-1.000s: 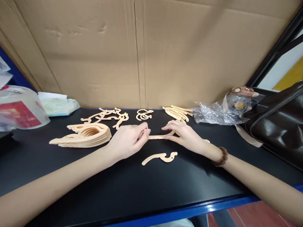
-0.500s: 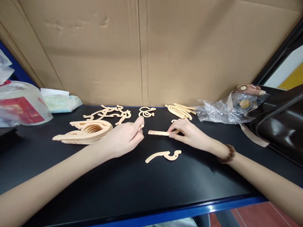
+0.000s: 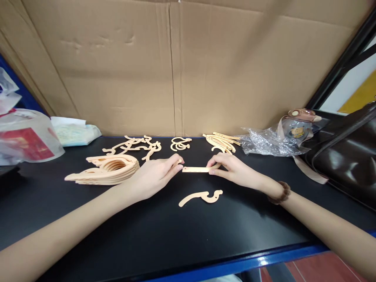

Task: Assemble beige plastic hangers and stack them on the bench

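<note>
My right hand (image 3: 227, 165) pinches a beige hanger arm (image 3: 195, 169), a flat bar with a small hole at its left end and slots along its side. My left hand (image 3: 161, 172) is closed on a small beige piece (image 3: 179, 161); only its tip shows between thumb and forefinger. The left fingertips are right beside the bar's left end; whether they touch I cannot tell. In front of both hands a beige hanger hook piece (image 3: 194, 196) with a curved arm lies on the black table. Left of my left hand sits a stack of beige folding hangers (image 3: 105, 170).
Loose hook pieces (image 3: 133, 145) lie at the back left, with a few curved hooks (image 3: 180, 144) at the back middle. A pile of bars (image 3: 223, 141) lies near clear plastic wrap (image 3: 261, 143). A bottle (image 3: 296, 125) and dark bag (image 3: 349, 156) stand right; cardboard (image 3: 220, 70) rises behind.
My left hand has moved slightly right, so its fingertips are now closer to the bar's left end. My right hand still holds the bar. The whole view has shifted a little.
</note>
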{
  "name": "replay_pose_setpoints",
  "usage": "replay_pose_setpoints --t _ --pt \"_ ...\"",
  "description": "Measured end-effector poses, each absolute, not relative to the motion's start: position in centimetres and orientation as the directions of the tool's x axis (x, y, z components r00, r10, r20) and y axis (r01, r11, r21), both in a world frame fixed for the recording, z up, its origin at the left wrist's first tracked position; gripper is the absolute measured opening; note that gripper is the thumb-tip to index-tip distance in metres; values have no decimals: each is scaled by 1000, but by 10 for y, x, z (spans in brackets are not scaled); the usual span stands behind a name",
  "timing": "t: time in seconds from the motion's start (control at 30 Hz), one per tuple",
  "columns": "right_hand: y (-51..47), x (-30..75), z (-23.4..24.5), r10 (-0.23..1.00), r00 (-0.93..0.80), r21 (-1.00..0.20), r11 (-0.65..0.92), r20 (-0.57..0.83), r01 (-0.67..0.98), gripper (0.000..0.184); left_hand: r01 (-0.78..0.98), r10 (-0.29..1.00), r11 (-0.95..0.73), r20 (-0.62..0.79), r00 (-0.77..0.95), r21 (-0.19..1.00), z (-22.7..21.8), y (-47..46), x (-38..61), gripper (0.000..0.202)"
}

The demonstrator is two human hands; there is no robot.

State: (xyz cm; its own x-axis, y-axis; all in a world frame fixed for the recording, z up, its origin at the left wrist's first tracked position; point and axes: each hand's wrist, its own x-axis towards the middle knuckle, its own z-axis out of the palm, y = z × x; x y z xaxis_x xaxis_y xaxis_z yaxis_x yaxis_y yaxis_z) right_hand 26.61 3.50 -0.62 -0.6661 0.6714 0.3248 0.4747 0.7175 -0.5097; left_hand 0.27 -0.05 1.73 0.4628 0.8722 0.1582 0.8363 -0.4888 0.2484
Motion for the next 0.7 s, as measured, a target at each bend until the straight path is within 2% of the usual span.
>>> replay_pose_setpoints --t 0.33,0.57,0.7 --pt "34 265 -6 646 -685 -500 739 336 452 8 854 844 -518 199 498 58 10 -2 8 46" --pt "32 264 -4 613 -706 -492 765 355 417 10 837 833 -540 189 519 82 8 0 8 45" --pt "31 264 -3 616 -705 -479 765 352 430 12 804 815 -577 164 556 142 8 1 7 44"
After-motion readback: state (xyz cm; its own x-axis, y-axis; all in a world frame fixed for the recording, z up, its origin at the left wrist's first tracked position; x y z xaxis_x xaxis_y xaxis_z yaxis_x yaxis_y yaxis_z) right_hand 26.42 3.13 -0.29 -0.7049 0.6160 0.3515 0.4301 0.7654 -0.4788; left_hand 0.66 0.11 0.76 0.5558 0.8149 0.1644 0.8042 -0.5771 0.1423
